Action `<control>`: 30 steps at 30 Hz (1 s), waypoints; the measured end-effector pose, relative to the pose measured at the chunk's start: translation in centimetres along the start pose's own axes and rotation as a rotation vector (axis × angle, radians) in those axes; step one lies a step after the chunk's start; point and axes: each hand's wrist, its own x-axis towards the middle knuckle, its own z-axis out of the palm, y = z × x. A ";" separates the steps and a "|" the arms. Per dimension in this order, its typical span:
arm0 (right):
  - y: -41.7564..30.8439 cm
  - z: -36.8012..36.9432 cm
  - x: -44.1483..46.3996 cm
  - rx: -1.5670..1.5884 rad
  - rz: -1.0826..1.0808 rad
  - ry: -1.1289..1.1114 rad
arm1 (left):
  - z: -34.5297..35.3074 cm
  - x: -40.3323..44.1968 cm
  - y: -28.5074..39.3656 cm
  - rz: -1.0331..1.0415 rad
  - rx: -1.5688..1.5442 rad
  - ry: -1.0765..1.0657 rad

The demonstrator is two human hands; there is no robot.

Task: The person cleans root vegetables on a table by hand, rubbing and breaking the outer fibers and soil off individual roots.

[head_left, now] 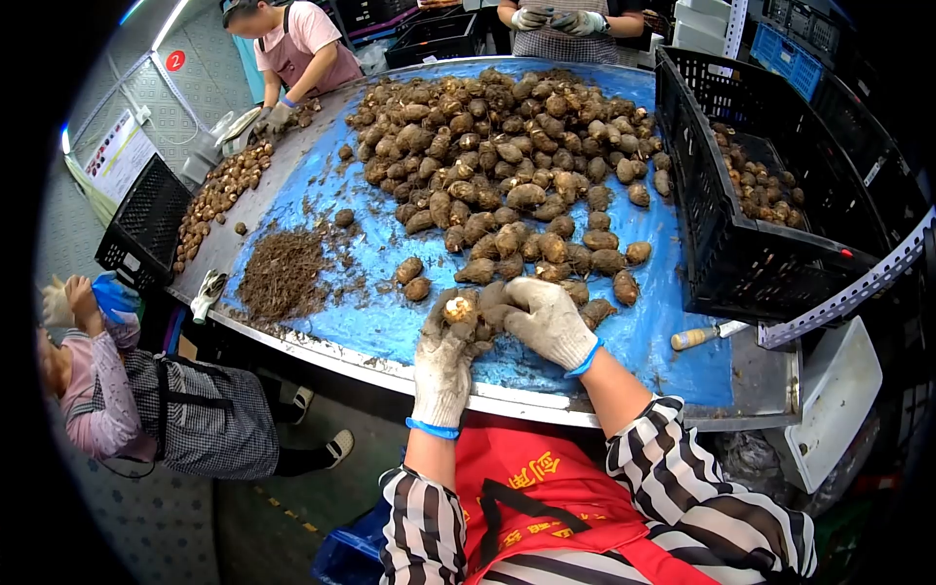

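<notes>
White-knit-gloved left hand [443, 353] clasps a rounded, brown, pale-ended tuber [458, 310]; likewise gloved right hand [548, 326] curls beside it, grip indiscernible from here

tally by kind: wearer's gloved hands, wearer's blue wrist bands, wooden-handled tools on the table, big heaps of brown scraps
Gloved hands, left and right: 2
Blue wrist bands: 2
Wooden-handled tool: 1
Big heap of brown scraps: 1
Total: 6

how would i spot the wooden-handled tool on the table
Find the metal table covered by a blue plastic sheet, then the big black plastic crate at its right. Just below it in the picture lies the wooden-handled metal tool. Its smooth, pale handle sets it apart from the rough brown tubers.
</notes>
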 end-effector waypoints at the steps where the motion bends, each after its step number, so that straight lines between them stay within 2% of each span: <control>1: 0.1 0.3 0.0 0.015 -0.021 0.043 | 0.0 0.0 -0.2 0.018 0.040 -0.008; 5: -0.2 1.9 -0.2 -0.016 -0.164 0.184 | 0.8 -0.7 -0.5 0.080 0.208 -0.051; 6: 0.3 2.4 -0.2 -0.066 -0.200 0.219 | 0.9 -0.8 -0.2 0.054 0.148 -0.058; 9: 1.1 3.0 -0.2 -0.098 -0.171 0.232 | 0.3 -0.8 0.3 -0.026 0.041 -0.088; 12: 0.5 2.6 0.0 0.068 -0.137 0.158 | 0.1 -0.8 -0.3 0.069 0.114 -0.100; 13: 1.0 2.6 0.1 0.004 -0.089 0.120 | -0.2 -0.8 0.0 0.012 0.107 -0.147; 16: 1.3 2.9 0.0 -0.039 -0.136 0.156 | -0.8 -0.9 0.4 -0.095 0.048 -0.264; 19: 1.2 1.8 0.1 0.148 -0.105 -0.024 | -1.4 -0.5 0.2 -0.123 0.089 -0.239; 22: -0.4 -0.3 0.1 0.206 0.113 -0.286 | 0.6 -0.6 0.2 -0.009 0.142 -0.048; 23: 0.3 0.2 0.1 0.331 0.179 -0.234 | 0.2 -0.4 0.0 0.001 0.155 -0.042; 25: 0.4 0.9 0.3 0.345 0.110 -0.068 | 0.3 -0.8 0.3 -0.017 0.152 -0.068; 27: -0.9 0.5 0.3 0.238 0.102 0.044 | 0.6 -0.9 0.4 -0.021 0.173 -0.095; 30: 1.0 2.6 0.0 0.023 -0.181 0.133 | 0.5 -0.8 0.1 -0.003 0.214 -0.111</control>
